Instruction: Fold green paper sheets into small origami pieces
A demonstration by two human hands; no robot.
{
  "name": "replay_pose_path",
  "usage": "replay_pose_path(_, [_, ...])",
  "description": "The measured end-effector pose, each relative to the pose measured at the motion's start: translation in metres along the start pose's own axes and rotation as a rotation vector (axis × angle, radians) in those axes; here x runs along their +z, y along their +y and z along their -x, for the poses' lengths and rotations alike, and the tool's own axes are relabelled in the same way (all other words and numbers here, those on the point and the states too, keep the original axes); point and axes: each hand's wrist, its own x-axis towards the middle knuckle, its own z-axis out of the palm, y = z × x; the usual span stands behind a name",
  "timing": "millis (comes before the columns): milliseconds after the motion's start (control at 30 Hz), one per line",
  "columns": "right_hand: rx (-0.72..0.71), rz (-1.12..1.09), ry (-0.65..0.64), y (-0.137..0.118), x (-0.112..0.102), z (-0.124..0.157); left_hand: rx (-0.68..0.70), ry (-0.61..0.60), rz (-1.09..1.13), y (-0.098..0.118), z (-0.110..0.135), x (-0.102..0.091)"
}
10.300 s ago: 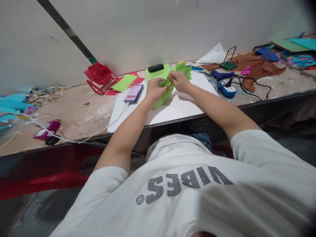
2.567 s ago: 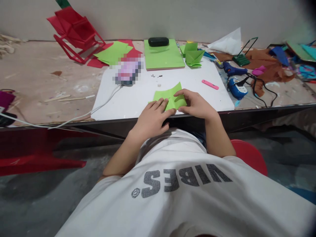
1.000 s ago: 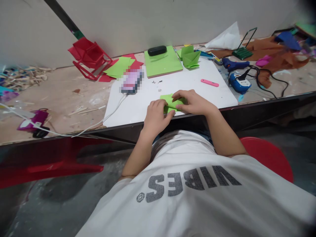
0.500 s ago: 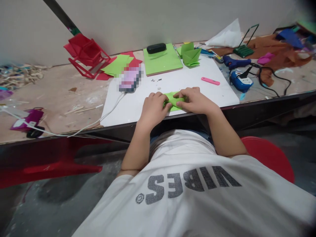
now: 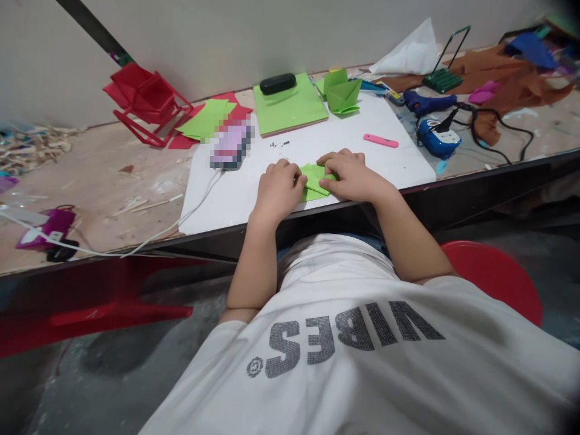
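Observation:
A small folded piece of green paper (image 5: 313,182) lies on the white sheet (image 5: 254,187) near the table's front edge. My left hand (image 5: 276,192) has its fingers curled and presses on the paper's left side. My right hand (image 5: 350,175) is closed over the paper's right side, fingertips pinching a fold. Most of the paper is hidden under both hands.
Behind lie a green pad (image 5: 289,107) with a black case (image 5: 277,83), folded green shapes (image 5: 341,93), a phone (image 5: 230,144) with a white cable, a pink cutter (image 5: 380,141), blue glue guns (image 5: 438,140), a red paper chair (image 5: 144,103) and scraps at right.
The green paper has been folded smaller since 2.6 s ago. Both hands have closed in over it and now press it flat near the table edge.

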Motion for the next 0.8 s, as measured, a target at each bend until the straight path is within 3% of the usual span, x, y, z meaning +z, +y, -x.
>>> replay_pose_path(233, [-0.004,0.038,0.027,0.007,0.004,-0.003,0.019,0.049,-0.001,-0.010,0.001,0.011])
replay_pose_path(433, [0.006,0.066,0.010,0.004,0.004,-0.004,0.031,0.099,-0.053,0.009,0.020,0.003])
replay_pose_path(533, [0.013,0.078,0.002,0.002,0.003,-0.004,0.147,0.063,-0.094,0.022,0.039,0.002])
replay_pose_path(633, [-0.003,0.086,0.012,0.004,0.005,-0.004,0.269,-0.048,-0.099,0.027,0.053,0.010])
replay_pose_path(800, [-0.039,0.077,0.016,0.010,0.005,-0.003,0.285,-0.152,-0.132,0.022,0.061,0.022])
